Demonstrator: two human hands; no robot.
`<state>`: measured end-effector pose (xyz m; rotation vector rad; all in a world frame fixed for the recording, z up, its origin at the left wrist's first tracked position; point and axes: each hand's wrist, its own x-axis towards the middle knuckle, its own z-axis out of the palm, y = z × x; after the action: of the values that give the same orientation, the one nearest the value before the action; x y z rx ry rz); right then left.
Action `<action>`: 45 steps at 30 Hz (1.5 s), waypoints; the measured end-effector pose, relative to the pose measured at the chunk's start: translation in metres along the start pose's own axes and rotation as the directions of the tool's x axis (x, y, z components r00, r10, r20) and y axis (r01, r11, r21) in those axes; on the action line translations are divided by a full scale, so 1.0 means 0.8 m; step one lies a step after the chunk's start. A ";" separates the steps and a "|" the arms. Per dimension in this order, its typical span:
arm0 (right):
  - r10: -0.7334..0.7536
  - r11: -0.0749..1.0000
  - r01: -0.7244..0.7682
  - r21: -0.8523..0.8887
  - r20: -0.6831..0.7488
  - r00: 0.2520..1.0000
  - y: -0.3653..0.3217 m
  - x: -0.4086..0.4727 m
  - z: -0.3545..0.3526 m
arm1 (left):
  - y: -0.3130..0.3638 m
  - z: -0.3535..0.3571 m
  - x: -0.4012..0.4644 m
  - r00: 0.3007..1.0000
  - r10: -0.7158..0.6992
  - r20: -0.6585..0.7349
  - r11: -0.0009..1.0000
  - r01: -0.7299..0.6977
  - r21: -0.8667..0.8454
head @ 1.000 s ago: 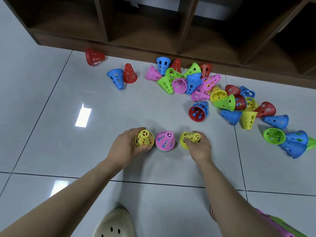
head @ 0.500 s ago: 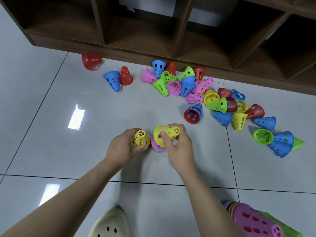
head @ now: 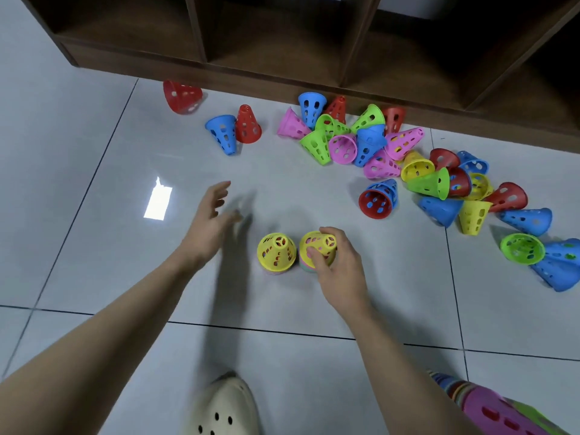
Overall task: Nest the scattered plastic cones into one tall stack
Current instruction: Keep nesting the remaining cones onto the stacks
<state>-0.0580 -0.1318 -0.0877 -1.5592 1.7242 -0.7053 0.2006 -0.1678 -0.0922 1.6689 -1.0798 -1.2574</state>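
On the floor stand two yellow-topped stacks (head: 276,253); right hand (head: 337,266) grips one (head: 317,248), left hand (head: 211,221) released.

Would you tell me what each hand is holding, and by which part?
The right hand grips the yellow cone by its side wall; the left hand holds nothing.

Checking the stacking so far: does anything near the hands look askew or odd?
Yes. There are two short stacks side by side, not one: a yellow-topped stack standing free, and a second where the right hand grips a yellow cone sitting tilted, not fully seated. The left hand is open, holding nothing.
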 end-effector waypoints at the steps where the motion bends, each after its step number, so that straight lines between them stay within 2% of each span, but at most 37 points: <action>1: -0.005 1.000 0.005 -0.012 -0.003 1.000 0.002 0.005 0.001 | 0.005 -0.004 0.018 0.997 -0.029 -0.073 1.000 0.029 -0.005; 4: -0.016 0.999 0.015 -0.036 -0.018 1.000 0.004 0.020 0.003 | 0.016 -0.017 0.074 0.981 -0.031 -0.190 0.995 0.049 0.090; 10: -0.027 0.999 0.028 -0.025 0.022 0.999 0.006 0.045 -0.002 | 0.041 -0.026 0.158 0.967 0.090 -0.237 0.953 -0.015 0.301; 12: -0.009 1.000 0.010 -0.009 0.071 0.997 0.006 0.049 -0.009 | 0.050 -0.021 0.179 0.970 0.101 -0.220 0.927 -0.011 0.376; 15: 0.014 0.997 -0.023 0.078 0.111 0.994 0.001 0.050 -0.027 | 0.057 -0.015 0.201 0.986 0.072 -0.149 0.830 0.024 0.557; 17: 0.010 0.994 -0.017 0.106 0.067 0.998 -0.003 0.054 -0.042 | 0.057 -0.013 0.210 0.990 0.074 -0.122 0.796 0.015 0.606; 20: 0.010 0.994 -0.003 0.107 -0.063 0.998 -0.008 0.066 -0.061 | 0.058 -0.012 0.213 0.984 0.106 -0.143 0.817 -0.004 0.576; 24: -0.045 0.996 0.067 0.065 -0.293 0.955 0.000 0.098 -0.080 | 0.058 -0.014 0.204 0.981 0.144 -0.126 0.821 -0.048 0.569; 27: -0.034 0.999 0.028 -0.020 -0.370 0.928 0.022 0.130 -0.093 | 0.048 -0.022 0.197 0.983 0.138 -0.120 0.792 -0.037 0.610; 29: 0.065 0.995 -0.088 -0.052 -0.349 0.935 0.038 0.152 -0.097 | 0.041 -0.029 0.194 0.983 0.130 -0.127 0.757 -0.015 0.653; 30: 0.171 0.982 -0.190 -0.024 -0.330 0.928 0.041 0.162 -0.100 | 0.037 -0.033 0.192 0.983 0.131 -0.130 0.740 -0.010 0.672; 33: 0.531 0.847 -0.512 0.143 -0.242 0.812 0.044 0.189 -0.105 | 0.022 -0.047 0.189 0.981 0.153 -0.120 0.704 -0.023 0.710; 34: 0.591 0.806 -0.564 0.177 -0.205 0.780 0.044 0.195 -0.107 | 0.016 -0.052 0.188 0.980 0.155 -0.124 0.707 -0.023 0.707; 39: 0.693 0.686 -0.610 0.398 -0.102 0.713 0.053 0.222 -0.113 | -0.007 -0.064 0.162 0.974 0.134 -0.182 0.799 0.003 0.602; 43: 0.683 0.697 -0.626 0.351 -0.057 0.728 0.045 0.232 -0.119 | 0.000 -0.039 0.099 0.975 0.148 -0.169 0.925 -0.076 0.372; 45: 0.682 0.698 -0.636 0.330 -0.035 0.730 0.041 0.230 -0.119 | 0.012 -0.020 0.056 0.976 0.158 -0.153 0.956 -0.113 0.270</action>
<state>-0.1594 -0.3157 -0.0802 -0.5922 2.0051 -0.6675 0.2211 -0.2120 -0.0944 1.8256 -1.2711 -0.8941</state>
